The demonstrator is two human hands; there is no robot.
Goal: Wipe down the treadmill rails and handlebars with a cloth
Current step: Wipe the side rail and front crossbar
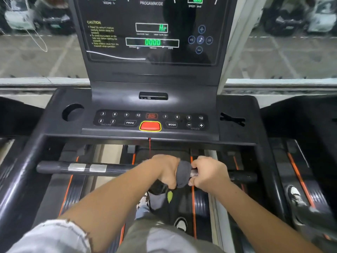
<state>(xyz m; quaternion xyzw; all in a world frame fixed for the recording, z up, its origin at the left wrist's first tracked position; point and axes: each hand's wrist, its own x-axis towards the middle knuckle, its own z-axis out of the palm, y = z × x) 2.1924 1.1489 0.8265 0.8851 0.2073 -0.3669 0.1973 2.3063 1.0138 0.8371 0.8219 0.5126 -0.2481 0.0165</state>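
A black horizontal handlebar (116, 168) with silver sensor patches crosses the treadmill in front of me. A dark grey cloth (182, 173) is wrapped around the bar right of centre. My left hand (166, 170) is closed over the cloth and the bar. Just to its right, my right hand (209, 172) grips the bar on a silver sensor section, its fingertips touching the cloth's edge. Part of the cloth hangs below my left hand. The black side rails (273, 179) run back on both sides.
The console (151, 123) with buttons and a red stop key sits just above the bar, under a lit display panel (153, 33). A red safety cord (149, 146) hangs down to my hands. My shoes and the belt lie below. Neighbouring treadmills flank both sides.
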